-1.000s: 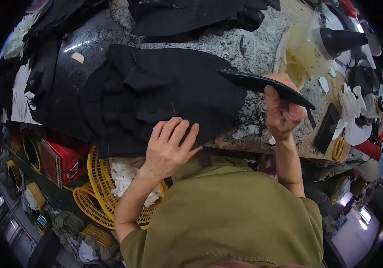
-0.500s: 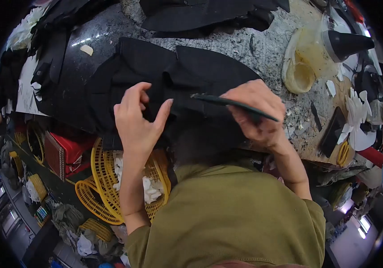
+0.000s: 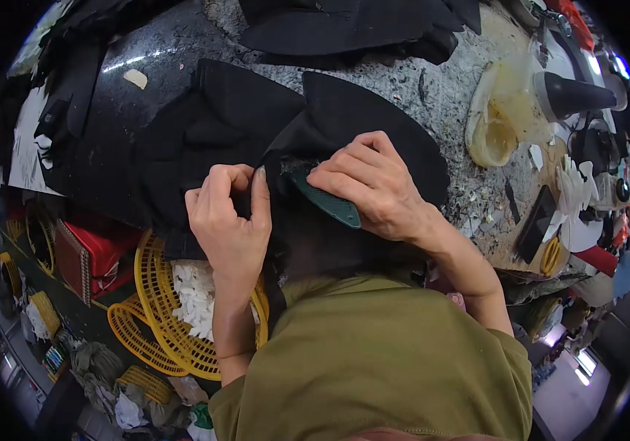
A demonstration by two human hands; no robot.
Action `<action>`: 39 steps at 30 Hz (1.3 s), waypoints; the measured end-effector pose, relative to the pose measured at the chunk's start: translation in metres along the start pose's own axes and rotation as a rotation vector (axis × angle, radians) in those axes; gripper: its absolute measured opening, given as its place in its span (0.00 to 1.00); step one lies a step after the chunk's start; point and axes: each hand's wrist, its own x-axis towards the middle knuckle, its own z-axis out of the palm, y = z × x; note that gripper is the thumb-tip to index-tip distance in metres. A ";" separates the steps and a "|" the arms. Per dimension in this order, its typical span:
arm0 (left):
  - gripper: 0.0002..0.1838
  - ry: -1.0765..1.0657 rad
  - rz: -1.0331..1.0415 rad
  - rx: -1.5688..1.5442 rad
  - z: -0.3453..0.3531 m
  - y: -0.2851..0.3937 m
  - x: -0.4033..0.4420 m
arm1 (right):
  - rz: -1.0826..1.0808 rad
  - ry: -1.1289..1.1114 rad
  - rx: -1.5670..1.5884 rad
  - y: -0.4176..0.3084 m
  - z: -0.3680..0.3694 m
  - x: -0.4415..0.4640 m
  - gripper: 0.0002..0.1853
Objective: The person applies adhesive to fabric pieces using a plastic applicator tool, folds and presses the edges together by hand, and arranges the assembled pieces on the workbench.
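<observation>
Black fabric pieces [image 3: 381,132] lie on the worktable in front of me, their curved edges overlapping near the middle. My left hand [image 3: 228,209] is closed, thumb and index finger pinching the edge of the black fabric. Close beside it, my right hand [image 3: 374,184] is wrapped around a dark green flat-handled tool [image 3: 333,206] with a small hole at its near end. The tool slants over the black fabric, its far end by the fold between my hands. Its working tip is too dark to make out.
More black pieces [image 3: 344,29] lie at the back. A glue-stained container [image 3: 495,140] stands right, beside a dark cone-shaped nozzle [image 3: 572,95]. Farther right is a black phone-like slab [image 3: 537,220]. Below left hang yellow baskets [image 3: 157,323] and a red bag [image 3: 105,250].
My right hand has moved left and turned the tool down to the fabric. My left hand's fingers have closed on the fabric edge. The front overlap is now folded up.
</observation>
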 end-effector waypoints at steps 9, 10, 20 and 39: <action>0.07 0.058 -0.125 -0.153 0.001 0.005 -0.017 | -0.017 -0.285 0.406 0.019 -0.031 0.005 0.17; 0.07 0.054 -0.112 -0.154 0.001 0.006 -0.016 | 0.029 -0.211 0.371 0.023 -0.033 0.001 0.15; 0.43 -0.393 -0.377 -1.034 -0.029 0.032 0.014 | 0.817 0.898 -0.146 0.036 -0.162 -0.156 0.10; 0.09 -1.004 -0.634 -0.817 -0.028 0.024 0.077 | 0.834 0.911 0.379 0.003 -0.089 -0.116 0.09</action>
